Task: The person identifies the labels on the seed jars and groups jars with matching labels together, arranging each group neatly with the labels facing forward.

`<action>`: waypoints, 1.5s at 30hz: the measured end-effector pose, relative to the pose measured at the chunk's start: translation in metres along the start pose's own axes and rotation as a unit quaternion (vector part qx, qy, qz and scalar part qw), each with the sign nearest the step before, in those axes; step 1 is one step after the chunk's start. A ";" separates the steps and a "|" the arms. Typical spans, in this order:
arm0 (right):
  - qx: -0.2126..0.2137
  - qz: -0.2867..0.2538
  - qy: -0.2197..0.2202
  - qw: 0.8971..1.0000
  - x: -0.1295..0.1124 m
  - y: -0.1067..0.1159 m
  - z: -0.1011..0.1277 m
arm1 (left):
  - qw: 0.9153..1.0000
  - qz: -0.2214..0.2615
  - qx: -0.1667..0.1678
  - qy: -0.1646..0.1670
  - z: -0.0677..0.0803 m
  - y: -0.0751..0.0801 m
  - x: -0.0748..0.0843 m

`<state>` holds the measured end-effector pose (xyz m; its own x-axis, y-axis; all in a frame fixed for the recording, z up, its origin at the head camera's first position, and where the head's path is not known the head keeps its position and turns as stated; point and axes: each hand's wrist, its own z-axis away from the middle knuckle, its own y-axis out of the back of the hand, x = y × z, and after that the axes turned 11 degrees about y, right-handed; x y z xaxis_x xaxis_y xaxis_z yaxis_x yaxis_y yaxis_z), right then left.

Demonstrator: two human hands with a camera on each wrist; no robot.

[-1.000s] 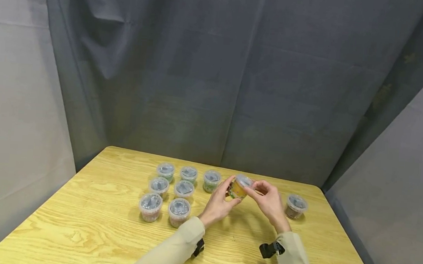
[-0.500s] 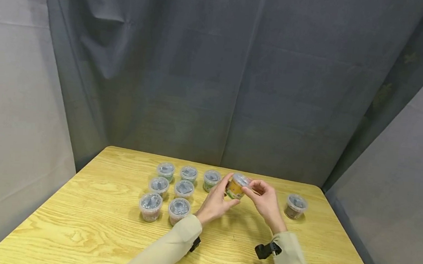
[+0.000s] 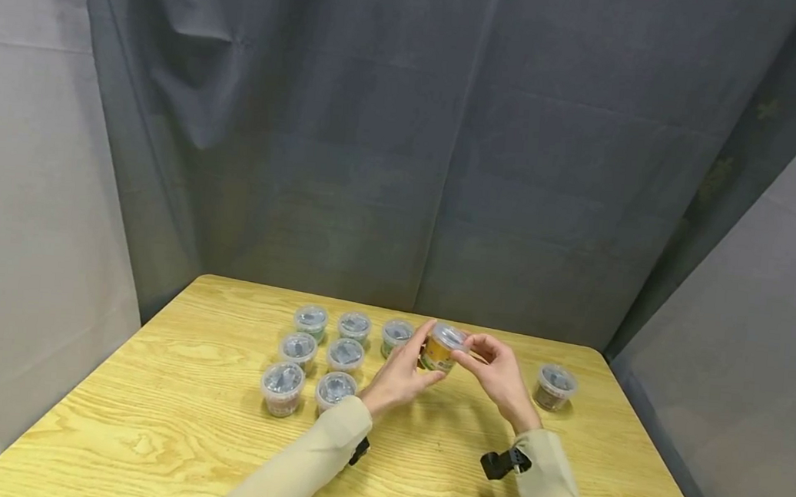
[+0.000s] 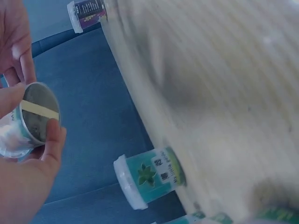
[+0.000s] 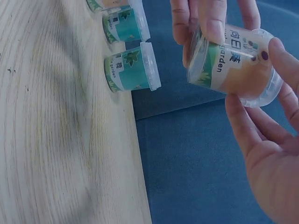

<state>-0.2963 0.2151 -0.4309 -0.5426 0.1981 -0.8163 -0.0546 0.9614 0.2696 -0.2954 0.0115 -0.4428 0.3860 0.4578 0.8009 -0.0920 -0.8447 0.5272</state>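
Above the table, both hands hold a lidded plastic cup [image 3: 438, 354] with an orange-yellow printed label, slightly tilted. My left hand [image 3: 397, 379] grips the cup's body between thumb and fingers. At the lid's right edge, my right hand [image 3: 502, 379] pinches the rim with thumb and fingers. The left wrist view shows the cup's base [image 4: 39, 122] crossed by a pale strip. In the right wrist view, the orange label [image 5: 247, 70] carries printed characters and "garden". A green-labelled cup [image 3: 395, 338] stands just left of my left hand.
Several similar lidded cups [image 3: 345, 355] stand in rows on the wooden table [image 3: 150, 416], left of the hands. Another cup [image 3: 555, 387], with a dark label, stands alone to the right. A dark curtain [image 3: 349, 160] hangs behind the table.
Both hands and the orange-labelled cup have shifted slightly left. The cup has turned a little more upright, and its grip is unchanged. The cups on the table have stayed in place.
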 end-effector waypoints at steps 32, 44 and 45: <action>-0.063 0.073 0.042 0.994 -0.003 -0.029 -0.013 | 0.990 -0.073 -0.120 0.029 -0.007 0.066 0.006; -0.074 0.091 0.033 0.993 0.009 -0.053 -0.011 | 0.977 -0.148 -0.144 0.042 -0.014 0.085 -0.011; -0.074 0.095 0.030 0.992 0.010 -0.055 -0.011 | 0.976 -0.161 -0.142 0.041 -0.015 0.086 -0.012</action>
<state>-0.3079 0.1617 -0.4480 -0.6036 0.3576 -0.7126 -0.0661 0.8683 0.4917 -0.3216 -0.0625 -0.4031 0.3627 0.7169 0.5954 -0.2327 -0.5489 0.8028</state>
